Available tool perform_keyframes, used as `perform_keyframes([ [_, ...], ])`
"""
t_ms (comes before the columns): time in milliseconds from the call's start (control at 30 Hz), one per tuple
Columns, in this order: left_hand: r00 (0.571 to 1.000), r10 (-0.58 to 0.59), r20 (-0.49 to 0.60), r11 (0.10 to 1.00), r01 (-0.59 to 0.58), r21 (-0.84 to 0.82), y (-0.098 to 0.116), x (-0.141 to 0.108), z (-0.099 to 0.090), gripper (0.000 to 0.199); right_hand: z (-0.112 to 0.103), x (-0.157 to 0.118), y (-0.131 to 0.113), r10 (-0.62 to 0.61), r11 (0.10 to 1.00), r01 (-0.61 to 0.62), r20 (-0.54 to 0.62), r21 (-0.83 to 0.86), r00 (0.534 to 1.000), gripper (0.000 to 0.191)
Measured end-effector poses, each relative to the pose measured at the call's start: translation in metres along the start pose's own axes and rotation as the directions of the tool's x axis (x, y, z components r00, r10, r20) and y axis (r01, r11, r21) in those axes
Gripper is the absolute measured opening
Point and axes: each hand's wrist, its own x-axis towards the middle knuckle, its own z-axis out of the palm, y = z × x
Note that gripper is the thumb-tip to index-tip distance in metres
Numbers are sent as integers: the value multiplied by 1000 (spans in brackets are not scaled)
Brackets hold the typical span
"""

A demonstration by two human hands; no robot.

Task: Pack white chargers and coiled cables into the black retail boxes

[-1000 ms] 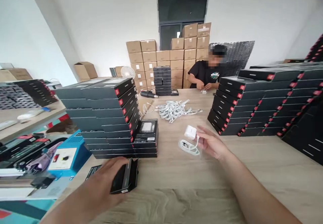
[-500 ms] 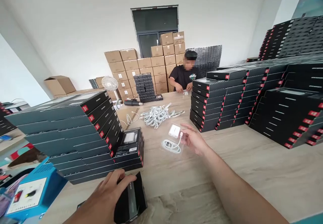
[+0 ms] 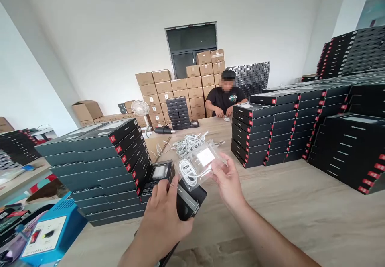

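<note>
My right hand (image 3: 229, 182) pinches the right side of a clear plastic tray (image 3: 221, 160), lifted above the table and tilted. In the tray sit a white charger block (image 3: 205, 156) and a coiled white cable (image 3: 188, 173). My left hand (image 3: 162, 215) grips a black box (image 3: 188, 200) with an open end flap, thumb on its near side and fingers over the far side. The tray's lower left edge overlaps the box's open end and lies close to my left fingertips; whether they touch it I cannot tell.
Stacks of black boxes (image 3: 99, 170) rise on the left and more boxes (image 3: 261, 134) on the right. Behind the tray lies a heap of white cables (image 3: 189, 143). A heat gun (image 3: 164, 129) and fan (image 3: 140, 108) stand farther back. Across the table sits a person (image 3: 227, 96).
My right hand has lifted the tray with charger and cable off the table and tilted it. My left hand has brought the black box forward and right, up to the tray.
</note>
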Motion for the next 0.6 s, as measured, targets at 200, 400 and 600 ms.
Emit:
perform_keyframes([
  [200, 978, 75, -196, 987, -45, 155, -11, 13, 0, 86, -9, 9, -4, 56, 994, -57, -7, -93, 998, 63],
  [400, 972, 145, -185, 989, -144, 18, -12, 18, -3, 88, -5, 5, -14, 120, 984, -106, 101, -140, 988, 57],
  [600, 991, 75, -112, 936, -109, -335, 0, 23, -4, 89, -21, 21, -42, 176, 978, -200, 293, 52, 940, 40],
])
